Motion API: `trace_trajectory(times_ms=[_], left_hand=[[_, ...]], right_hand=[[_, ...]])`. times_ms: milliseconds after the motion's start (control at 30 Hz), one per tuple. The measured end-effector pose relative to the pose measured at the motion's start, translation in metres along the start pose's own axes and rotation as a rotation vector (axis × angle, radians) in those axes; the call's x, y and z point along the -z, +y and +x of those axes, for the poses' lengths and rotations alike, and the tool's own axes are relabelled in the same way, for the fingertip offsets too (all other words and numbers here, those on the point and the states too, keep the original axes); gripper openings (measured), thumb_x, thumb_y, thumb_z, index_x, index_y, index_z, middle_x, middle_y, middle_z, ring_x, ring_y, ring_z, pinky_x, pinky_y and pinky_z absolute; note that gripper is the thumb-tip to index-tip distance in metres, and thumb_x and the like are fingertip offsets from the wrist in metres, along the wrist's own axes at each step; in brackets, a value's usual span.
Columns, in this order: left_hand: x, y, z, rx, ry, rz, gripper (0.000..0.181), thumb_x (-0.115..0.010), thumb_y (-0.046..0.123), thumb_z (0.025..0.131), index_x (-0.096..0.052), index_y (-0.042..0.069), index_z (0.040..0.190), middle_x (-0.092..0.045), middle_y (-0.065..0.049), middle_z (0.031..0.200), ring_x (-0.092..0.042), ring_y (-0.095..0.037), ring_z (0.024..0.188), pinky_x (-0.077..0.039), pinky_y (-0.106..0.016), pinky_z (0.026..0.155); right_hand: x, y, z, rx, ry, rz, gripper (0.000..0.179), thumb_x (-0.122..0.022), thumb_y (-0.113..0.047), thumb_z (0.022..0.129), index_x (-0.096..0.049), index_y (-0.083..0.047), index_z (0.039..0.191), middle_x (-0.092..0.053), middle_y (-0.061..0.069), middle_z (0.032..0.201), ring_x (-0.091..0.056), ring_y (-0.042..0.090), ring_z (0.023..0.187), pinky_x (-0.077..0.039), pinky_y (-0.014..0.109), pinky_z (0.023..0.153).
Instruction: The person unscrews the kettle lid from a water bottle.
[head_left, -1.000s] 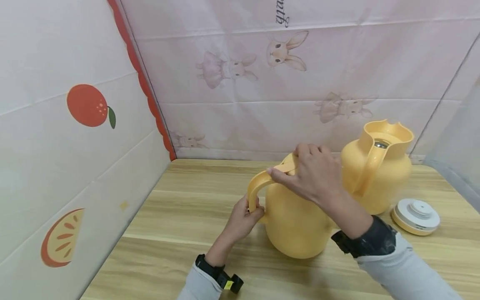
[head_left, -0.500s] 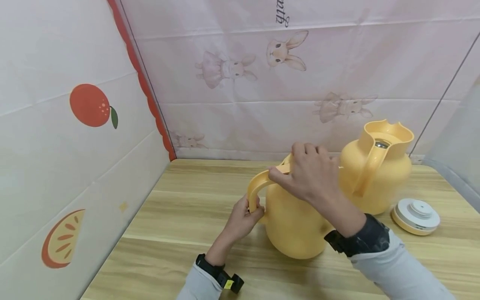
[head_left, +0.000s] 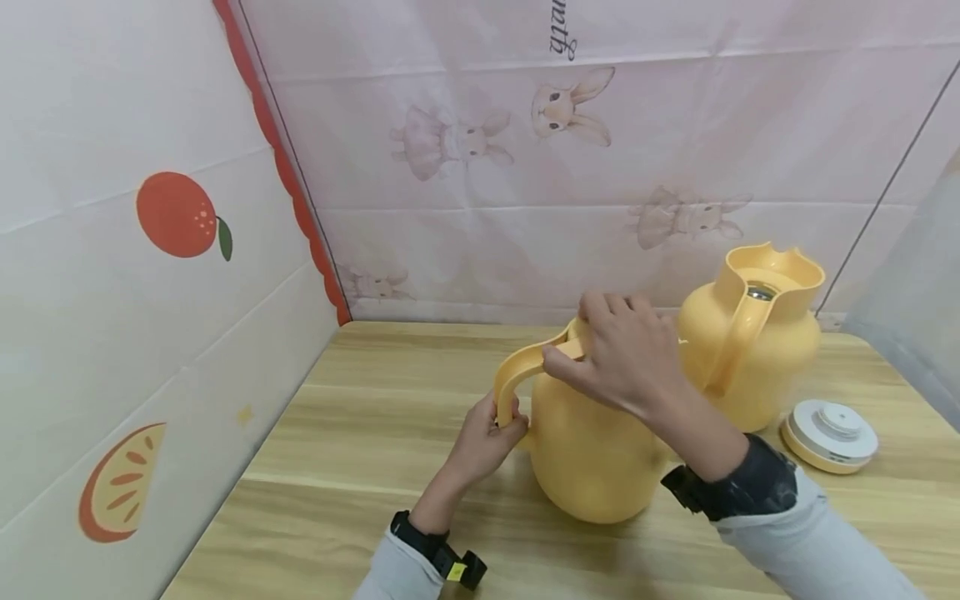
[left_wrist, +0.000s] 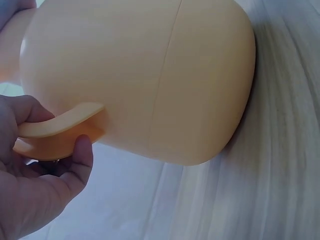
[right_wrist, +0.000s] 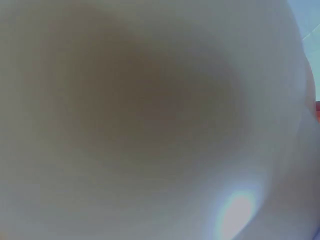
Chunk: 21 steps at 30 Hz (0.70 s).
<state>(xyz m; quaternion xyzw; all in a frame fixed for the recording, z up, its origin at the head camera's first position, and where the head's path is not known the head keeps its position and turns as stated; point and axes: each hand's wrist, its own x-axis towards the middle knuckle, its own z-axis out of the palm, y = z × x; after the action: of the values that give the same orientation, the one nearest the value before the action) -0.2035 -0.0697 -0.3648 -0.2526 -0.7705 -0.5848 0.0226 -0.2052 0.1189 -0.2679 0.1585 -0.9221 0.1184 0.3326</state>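
Note:
A yellow thermos jug (head_left: 596, 458) stands upright on the wooden table, its body also filling much of the left wrist view. My left hand (head_left: 480, 446) grips the lower part of its curved handle (left_wrist: 60, 127), thumb on one side and fingers wrapped round the other. Over the jug's top lies my right hand (head_left: 626, 358), with fingers bent across the far side and the thumb along the handle's upper end. The palm hides the jug's mouth and whatever covers it. In the right wrist view the jug's blurred surface (right_wrist: 150, 100) takes up nearly everything.
Behind to the right is a second yellow jug (head_left: 750, 358), its top uncovered and a metal neck showing inside. A round white-and-yellow lid (head_left: 828, 436) lies on the table (head_left: 360, 500) beside it. Printed sheets (head_left: 465, 250) line the back and left.
My right wrist has swung slightly left and then back right over the jug's top. My left hand and both jugs have stayed put, while the head view has tilted a little.

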Motion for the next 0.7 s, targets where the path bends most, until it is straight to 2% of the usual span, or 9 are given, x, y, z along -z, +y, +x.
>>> trace_trajectory(times_ms=[233,433,567,700], left_hand=[[0.001,0.001,-0.001,0.021,-0.012,0.004,0.008,-0.053,-0.005,0.085,-0.048,0.0,0.082,-0.043,0.001,0.072,-0.042,-0.01,0.063,-0.039,-0.023,0.055],[-0.002,0.001,-0.003,0.019,-0.015,-0.021,0.008,-0.052,-0.006,0.085,-0.048,0.0,0.081,-0.042,0.001,0.072,-0.041,-0.01,0.062,-0.039,-0.023,0.055],[-0.002,0.001,-0.004,0.019,-0.02,-0.012,0.009,-0.051,-0.005,0.085,-0.047,0.001,0.08,-0.042,0.001,0.072,-0.041,-0.009,0.062,-0.039,-0.023,0.055],[-0.003,0.0,-0.006,0.021,-0.017,0.014,0.009,-0.051,-0.004,0.085,-0.047,0.002,0.08,-0.042,0.002,0.071,-0.041,-0.008,0.061,-0.038,-0.023,0.055]], right_hand=[[0.002,0.001,-0.002,0.012,-0.028,-0.02,0.044,-0.051,-0.057,0.071,-0.045,-0.014,0.075,-0.048,0.003,0.067,-0.049,0.03,0.068,-0.033,0.047,0.055],[0.006,0.001,-0.004,-0.009,-0.112,-0.035,0.046,-0.051,-0.06,0.075,-0.047,-0.014,0.08,-0.049,0.003,0.07,-0.051,0.031,0.075,-0.032,0.05,0.062],[0.01,0.002,-0.006,-0.007,-0.159,-0.008,0.046,-0.052,-0.06,0.077,-0.049,-0.015,0.083,-0.051,0.001,0.073,-0.052,0.032,0.084,-0.03,0.051,0.066],[0.01,0.006,-0.008,0.028,-0.161,0.058,0.045,-0.056,-0.059,0.077,-0.05,-0.015,0.088,-0.055,0.001,0.081,-0.051,0.032,0.091,-0.03,0.05,0.071]])
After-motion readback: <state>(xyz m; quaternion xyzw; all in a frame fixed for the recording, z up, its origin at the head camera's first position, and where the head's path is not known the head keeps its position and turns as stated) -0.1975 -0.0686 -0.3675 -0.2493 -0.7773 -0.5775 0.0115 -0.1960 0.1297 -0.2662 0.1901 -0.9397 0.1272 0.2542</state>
